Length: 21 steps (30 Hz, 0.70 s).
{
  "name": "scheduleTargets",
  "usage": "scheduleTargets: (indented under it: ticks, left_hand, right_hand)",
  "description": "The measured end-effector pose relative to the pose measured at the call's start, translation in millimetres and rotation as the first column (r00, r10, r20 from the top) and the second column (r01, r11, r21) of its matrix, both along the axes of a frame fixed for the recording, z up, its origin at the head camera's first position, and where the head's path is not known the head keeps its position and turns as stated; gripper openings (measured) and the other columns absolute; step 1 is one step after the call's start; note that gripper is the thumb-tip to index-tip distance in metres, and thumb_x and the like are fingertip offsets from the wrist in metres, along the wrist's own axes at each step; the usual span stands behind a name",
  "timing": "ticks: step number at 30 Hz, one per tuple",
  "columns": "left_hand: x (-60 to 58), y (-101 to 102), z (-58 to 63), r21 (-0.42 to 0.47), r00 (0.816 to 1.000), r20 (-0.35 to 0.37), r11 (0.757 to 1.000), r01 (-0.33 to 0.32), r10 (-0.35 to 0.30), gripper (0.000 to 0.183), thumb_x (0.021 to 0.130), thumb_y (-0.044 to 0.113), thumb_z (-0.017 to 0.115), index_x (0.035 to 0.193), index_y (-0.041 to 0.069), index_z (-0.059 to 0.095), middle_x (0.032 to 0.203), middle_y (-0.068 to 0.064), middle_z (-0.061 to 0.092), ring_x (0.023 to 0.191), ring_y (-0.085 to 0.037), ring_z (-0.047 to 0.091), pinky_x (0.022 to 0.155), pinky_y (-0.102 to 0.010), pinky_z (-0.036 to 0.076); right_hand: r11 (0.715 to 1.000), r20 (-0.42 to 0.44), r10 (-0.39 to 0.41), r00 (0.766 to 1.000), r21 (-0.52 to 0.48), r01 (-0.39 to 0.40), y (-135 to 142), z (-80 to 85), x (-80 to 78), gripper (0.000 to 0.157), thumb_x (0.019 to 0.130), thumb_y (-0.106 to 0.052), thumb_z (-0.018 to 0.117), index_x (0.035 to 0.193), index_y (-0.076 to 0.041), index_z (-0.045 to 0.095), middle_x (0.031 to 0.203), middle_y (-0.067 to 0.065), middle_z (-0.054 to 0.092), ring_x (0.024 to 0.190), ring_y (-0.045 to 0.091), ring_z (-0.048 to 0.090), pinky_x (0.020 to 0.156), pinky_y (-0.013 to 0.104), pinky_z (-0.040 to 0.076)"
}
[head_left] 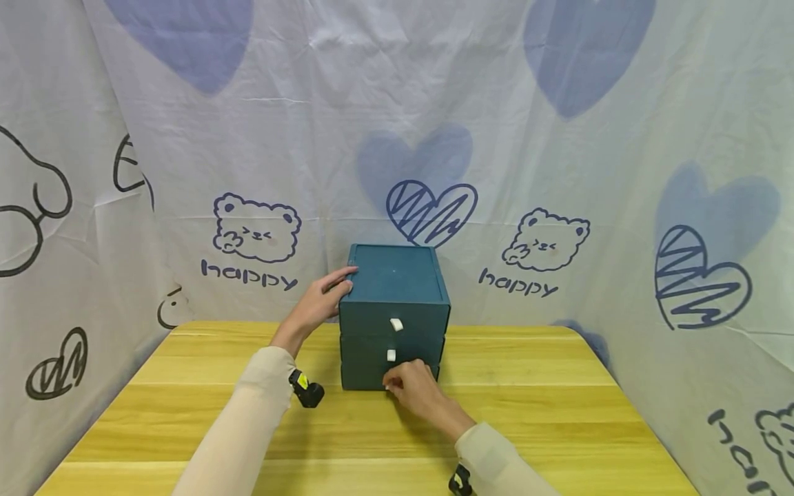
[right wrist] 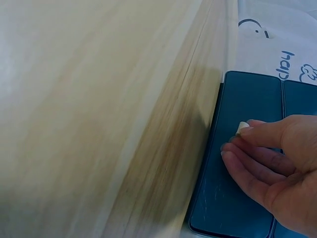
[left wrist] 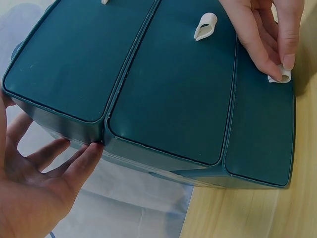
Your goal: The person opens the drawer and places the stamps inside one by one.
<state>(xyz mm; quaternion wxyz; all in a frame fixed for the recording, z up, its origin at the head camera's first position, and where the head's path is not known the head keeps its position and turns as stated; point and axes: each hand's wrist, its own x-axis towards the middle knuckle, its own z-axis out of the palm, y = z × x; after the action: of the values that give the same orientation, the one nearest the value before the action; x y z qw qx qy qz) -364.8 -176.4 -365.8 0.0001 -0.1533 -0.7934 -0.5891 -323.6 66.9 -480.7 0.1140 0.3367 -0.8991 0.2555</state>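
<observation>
A dark teal cabinet with three stacked drawers (head_left: 397, 275) stands on the wooden table, each drawer front bearing a small white loop pull tab. My left hand (head_left: 319, 301) rests against the cabinet's left side near the top, its fingers spread along the side in the left wrist view. With thumb and finger, my right hand (head_left: 417, 389) pinches the bottom drawer's white pull tab (left wrist: 282, 75). The middle pull tab (head_left: 391, 355) and the top pull tab (head_left: 396, 324) hang untouched above it. In the right wrist view the bottom drawer front (right wrist: 237, 198) lies beside the pinching fingers.
The yellow wood-grain table (head_left: 533, 413) extends on both sides of the cabinet and in front of it. Behind stands a white cloth backdrop (head_left: 335, 179) printed with hearts and bears. Dark wrist cameras (head_left: 307, 390) sit on both cream sleeves.
</observation>
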Motion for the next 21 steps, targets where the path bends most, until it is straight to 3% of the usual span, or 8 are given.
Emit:
scheduleTargets:
  ticks: [11, 17, 21]
  left_hand:
    - [-1.5, -1, -2.0, -0.001, 1.000, -0.011, 1.000, 0.010, -0.010, 0.052, 0.111, 0.034, 0.045, 0.161, 0.022, 0.039, 0.173, -0.014, 0.022, 0.156, -0.042, 0.027, 0.117, -0.068, 0.038]
    - [-2.5, -1, -2.0, -0.009, 1.000, -0.019, 1.000, 0.015, -0.015, 0.052, 0.111, 0.035, 0.045, 0.161, 0.021, 0.039, 0.173, -0.014, 0.022, 0.156, -0.041, 0.029, 0.116, -0.068, 0.038]
    - [-1.2, -1, -1.9, -0.021, 0.999, -0.030, 1.000, 0.011, -0.012, 0.054, 0.111, 0.036, 0.043, 0.163, 0.022, 0.035, 0.172, -0.016, 0.021, 0.155, -0.042, 0.029, 0.116, -0.068, 0.038]
  right_hand:
    - [1.000, 0.015, 0.005, 1.000, 0.002, -0.005, 3, -2.9, 1.1, 0.019, 0.091, 0.007, 0.068, 0.097, -0.004, 0.082, 0.091, 0.009, 0.081, 0.075, 0.013, 0.071, 0.065, 0.017, 0.054]
    - [0.999, 0.013, 0.048, 0.999, -0.009, -0.048, 8, -1.1, 5.3, 0.022, 0.089, 0.009, 0.066, 0.101, -0.002, 0.081, 0.091, 0.010, 0.080, 0.077, 0.016, 0.073, 0.068, 0.021, 0.058]
    - [0.997, 0.064, 0.077, 0.995, -0.011, -0.076, 13, 2.5, 8.9, 0.024, 0.091, 0.008, 0.066, 0.109, 0.000, 0.079, 0.100, 0.012, 0.080, 0.085, 0.020, 0.075, 0.073, 0.023, 0.061]
